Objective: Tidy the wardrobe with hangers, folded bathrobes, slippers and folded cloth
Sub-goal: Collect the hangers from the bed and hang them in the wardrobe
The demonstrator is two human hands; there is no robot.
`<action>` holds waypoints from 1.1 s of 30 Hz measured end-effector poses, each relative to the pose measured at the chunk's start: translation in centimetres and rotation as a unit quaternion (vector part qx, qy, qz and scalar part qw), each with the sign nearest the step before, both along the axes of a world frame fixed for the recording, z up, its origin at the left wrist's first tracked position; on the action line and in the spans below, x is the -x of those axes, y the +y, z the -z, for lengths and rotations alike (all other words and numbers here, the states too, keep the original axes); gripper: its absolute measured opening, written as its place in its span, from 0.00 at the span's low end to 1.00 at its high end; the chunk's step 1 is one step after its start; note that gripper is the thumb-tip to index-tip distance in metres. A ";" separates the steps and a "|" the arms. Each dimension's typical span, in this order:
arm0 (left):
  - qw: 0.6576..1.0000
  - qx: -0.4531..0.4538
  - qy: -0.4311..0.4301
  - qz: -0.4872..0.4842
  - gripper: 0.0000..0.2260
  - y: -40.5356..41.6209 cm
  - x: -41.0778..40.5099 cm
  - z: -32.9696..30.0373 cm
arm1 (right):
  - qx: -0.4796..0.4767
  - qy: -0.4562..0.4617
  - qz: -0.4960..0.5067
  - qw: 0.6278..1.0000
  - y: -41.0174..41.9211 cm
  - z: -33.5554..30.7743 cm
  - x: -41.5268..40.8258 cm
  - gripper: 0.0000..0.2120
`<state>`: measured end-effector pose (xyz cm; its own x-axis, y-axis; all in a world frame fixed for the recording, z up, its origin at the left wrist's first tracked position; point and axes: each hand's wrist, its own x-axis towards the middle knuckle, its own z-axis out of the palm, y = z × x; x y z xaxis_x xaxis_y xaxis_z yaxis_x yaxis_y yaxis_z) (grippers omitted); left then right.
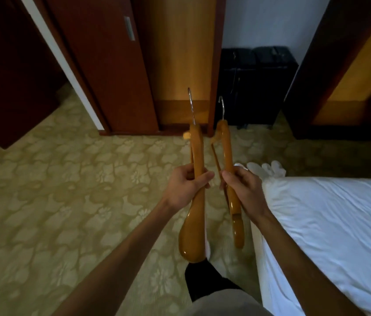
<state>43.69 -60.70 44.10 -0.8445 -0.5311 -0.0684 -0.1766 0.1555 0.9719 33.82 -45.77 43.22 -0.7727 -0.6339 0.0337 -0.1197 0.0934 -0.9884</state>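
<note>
Two wooden hangers held edge-on above the carpet (66, 179), beside the bed (339, 224).
Left hand (183, 187) grips the left hanger (194, 201); right hand (245, 190) grips the right hanger (228, 151); hooks point toward the wardrobe (180, 65); wardrobe interior unseen.

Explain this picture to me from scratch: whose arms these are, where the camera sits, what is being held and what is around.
There is no machine here. The single picture comes from a wide-angle camera worn on a person's head, looking forward and down, so the two bare arms reaching in from below are that person's own.

The left hand grips one wooden hanger, and the right hand grips a second wooden hanger. Both hangers are seen edge-on, with their metal hooks pointing away towards the wardrobe, whose sliding door stands ahead.

Underfoot is a patterned carpet. On the right is a bed with a white sheet. A dark suitcase stands by the wall beyond it.
</note>
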 end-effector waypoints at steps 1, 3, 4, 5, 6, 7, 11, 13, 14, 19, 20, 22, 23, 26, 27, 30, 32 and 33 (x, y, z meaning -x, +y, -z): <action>1.000 0.005 -0.001 0.001 0.08 -2.1 2.2 -0.3 | -0.001 0.000 0.000 1.000 -2.0 -0.3 2.1 0.10; 1.000 0.005 0.001 0.000 0.09 -6.1 6.6 -1.0 | 0.003 -0.004 -0.010 1.000 -6.0 -1.1 6.4 0.11; 1.000 0.004 0.003 0.003 0.09 -8.2 8.8 -1.4 | 0.009 -0.009 -0.015 1.000 -8.1 -1.4 8.5 0.13; 1.000 0.004 0.001 0.005 0.09 -10.2 10.8 -1.8 | 0.011 -0.015 -0.019 1.000 -10.1 -1.7 10.6 0.14; 1.000 0.006 0.001 0.003 0.09 -12.2 12.8 -2.1 | 0.014 -0.019 -0.022 0.999 -12.1 -2.0 12.6 0.16; 1.000 0.008 0.002 0.001 0.09 -14.1 14.8 -2.5 | 0.016 -0.018 -0.024 0.999 -14.1 -2.4 14.6 0.17; 1.000 -0.006 0.001 -0.025 0.09 -21.2 21.4 -3.2 | 0.015 -0.022 -0.028 0.999 -21.6 -3.2 21.8 0.19; 0.999 -0.017 -0.007 -0.035 0.09 -24.9 24.5 -3.0 | 0.017 -0.032 -0.029 0.999 -25.4 -3.3 25.3 0.19; 0.999 -0.022 -0.011 -0.041 0.09 -26.8 26.0 -2.8 | 0.016 -0.037 -0.030 0.999 -27.3 -3.2 27.0 0.18; 0.999 -0.024 -0.004 -0.045 0.09 -37.2 33.9 -1.1 | 0.030 -0.035 -0.043 0.998 -38.2 -1.5 36.2 0.14; 0.999 -0.024 0.002 -0.046 0.09 -39.6 35.6 -0.8 | 0.034 -0.034 -0.043 0.998 -40.6 -1.3 38.0 0.15; 0.999 -0.025 0.012 -0.045 0.09 -44.4 39.1 -0.5 | 0.034 -0.021 -0.044 0.998 -45.6 -1.1 41.5 0.15; 0.999 -0.026 0.014 -0.042 0.09 -46.9 40.9 -0.6 | 0.029 -0.009 -0.044 0.999 -48.1 -1.1 43.2 0.15; 0.999 -0.032 0.016 -0.033 0.09 -53.8 46.0 -1.2 | 0.018 -0.002 -0.040 0.999 -54.8 -1.4 47.9 0.14; 0.999 -0.031 0.021 -0.028 0.08 -55.9 47.6 -1.6 | 0.019 -0.005 -0.039 0.999 -56.9 -1.8 49.3 0.14; 0.999 -0.031 0.021 -0.016 0.07 -61.7 52.2 -2.4 | 0.005 -0.006 -0.033 0.999 -62.2 -2.6 53.2 0.12; 0.999 -0.024 0.017 -0.019 0.08 -64.8 54.8 -2.7 | 0.002 -0.008 -0.025 1.000 -65.0 -2.9 55.3 0.11; 0.999 -0.023 0.015 -0.020 0.08 -66.2 56.1 -2.7 | 0.002 -0.012 -0.019 1.000 -66.3 -3.0 56.5 0.11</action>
